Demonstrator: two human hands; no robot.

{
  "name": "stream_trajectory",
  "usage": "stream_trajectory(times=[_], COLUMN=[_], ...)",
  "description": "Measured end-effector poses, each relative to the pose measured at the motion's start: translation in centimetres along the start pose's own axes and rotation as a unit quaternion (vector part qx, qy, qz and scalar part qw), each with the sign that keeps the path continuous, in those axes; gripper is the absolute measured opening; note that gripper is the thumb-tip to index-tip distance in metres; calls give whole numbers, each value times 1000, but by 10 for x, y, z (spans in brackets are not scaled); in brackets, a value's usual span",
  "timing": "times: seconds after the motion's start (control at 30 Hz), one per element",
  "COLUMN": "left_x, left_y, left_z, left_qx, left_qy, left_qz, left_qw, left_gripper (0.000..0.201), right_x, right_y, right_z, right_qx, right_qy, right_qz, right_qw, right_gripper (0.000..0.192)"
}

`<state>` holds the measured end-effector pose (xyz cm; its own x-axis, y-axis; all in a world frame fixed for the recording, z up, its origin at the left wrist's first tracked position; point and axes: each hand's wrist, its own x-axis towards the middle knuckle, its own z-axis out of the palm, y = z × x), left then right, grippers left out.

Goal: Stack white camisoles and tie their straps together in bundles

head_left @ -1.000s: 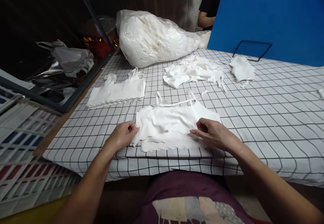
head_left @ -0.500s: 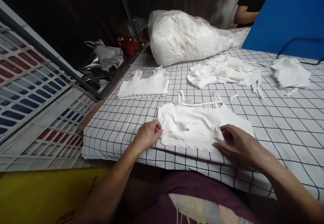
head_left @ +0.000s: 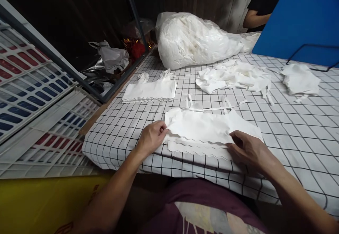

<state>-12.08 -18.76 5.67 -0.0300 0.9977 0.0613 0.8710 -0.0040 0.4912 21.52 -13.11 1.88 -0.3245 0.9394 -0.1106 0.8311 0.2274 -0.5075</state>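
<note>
A white camisole top (head_left: 198,123) with thin straps and a wavy hem lies at the table's near edge, over at least one more white layer whose wavy hem shows below it. My left hand (head_left: 152,137) pinches its lower left corner between thumb and fingers. At the right, my right hand (head_left: 247,151) has thumb and fingers closed on the hem. White fabric spreads out beyond that hand. Farther left lies a neat stack of similar white tops (head_left: 149,90), straps pointing away from me.
Behind are a plastic bag of white fabric (head_left: 196,40), a loose heap of white pieces (head_left: 235,75) and a smaller white pile (head_left: 300,78). A blue panel (head_left: 299,18) stands at right, a person's arm (head_left: 255,19) beside it. Plastic crates (head_left: 34,96) border the table's left.
My left hand has shifted slightly left and up with the top's corner. The upper layer now lies smoother, its hem drawn straighter above the lower one.
</note>
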Motion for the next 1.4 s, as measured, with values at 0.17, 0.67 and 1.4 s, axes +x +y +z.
stream_trajectory(times=[0.17, 0.67, 1.4], left_x=[10, -10, 31], left_y=[4, -21, -63], left_z=[-36, -37, -15], left_qx=[-86, 121, 1], left_qy=[96, 145, -56], left_qz=[-45, -112, -217], left_qw=[991, 975, 975], left_gripper=[20, 17, 33], right_x=[14, 16, 63], right_y=[-9, -27, -41], right_z=[0, 21, -8], right_qx=[15, -103, -20], right_qy=[47, 100, -19], right_qz=[-3, -29, 51], right_qw=[999, 989, 998], right_gripper=[22, 13, 33])
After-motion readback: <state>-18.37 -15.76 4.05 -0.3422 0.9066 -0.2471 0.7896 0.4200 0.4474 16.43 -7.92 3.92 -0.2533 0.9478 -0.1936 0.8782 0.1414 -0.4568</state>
